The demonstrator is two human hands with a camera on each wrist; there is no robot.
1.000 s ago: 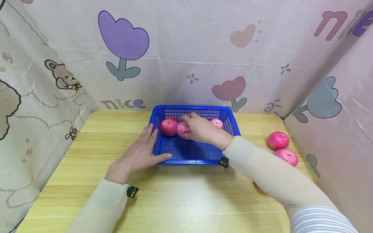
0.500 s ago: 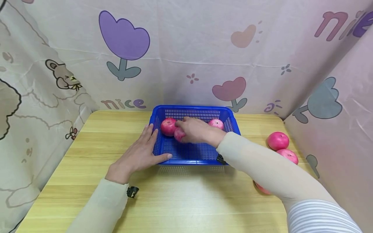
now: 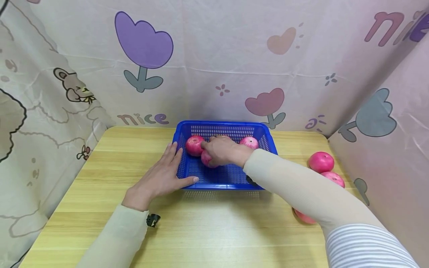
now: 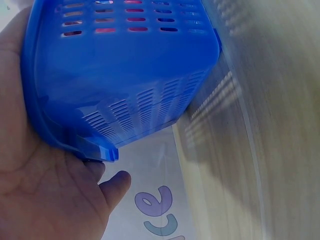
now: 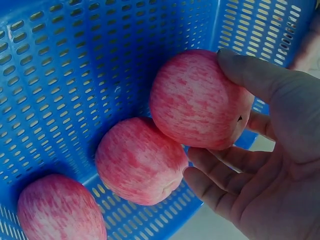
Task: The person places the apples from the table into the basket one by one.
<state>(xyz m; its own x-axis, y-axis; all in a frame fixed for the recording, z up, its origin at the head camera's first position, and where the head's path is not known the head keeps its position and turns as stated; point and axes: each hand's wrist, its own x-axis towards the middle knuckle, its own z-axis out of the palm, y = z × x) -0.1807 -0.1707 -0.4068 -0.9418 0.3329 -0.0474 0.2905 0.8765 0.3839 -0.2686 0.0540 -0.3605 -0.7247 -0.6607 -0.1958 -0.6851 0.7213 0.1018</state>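
Observation:
A blue plastic basket (image 3: 221, 186) with slotted walls stands at the table's back. My left hand (image 3: 161, 176) lies along its left end, fingers fairly straight, thumb over the near rim; in the left wrist view the palm (image 4: 45, 195) is against the rim. Inside the basket, my right hand (image 3: 224, 150) holds a red-pink apple (image 5: 200, 100) between thumb and fingers. A second apple (image 5: 140, 162) touches the held one, beside the fingertips. A third apple (image 5: 60, 210) sits farther along. The head view shows one apple (image 3: 195, 145) at the left and another (image 3: 249, 142) at the right.
On the wooden table (image 3: 214, 230), right of the basket, lie a pink apple (image 3: 321, 162), a paler apple (image 3: 334, 178) and an apple (image 3: 305, 216) partly behind the right sleeve. A printed cloth (image 3: 207, 56) hangs behind the table and along both sides.
My right hand has moved slightly left and nearer to me with the apple, uncovering a bit of another apple behind it. The left hand stays in place.

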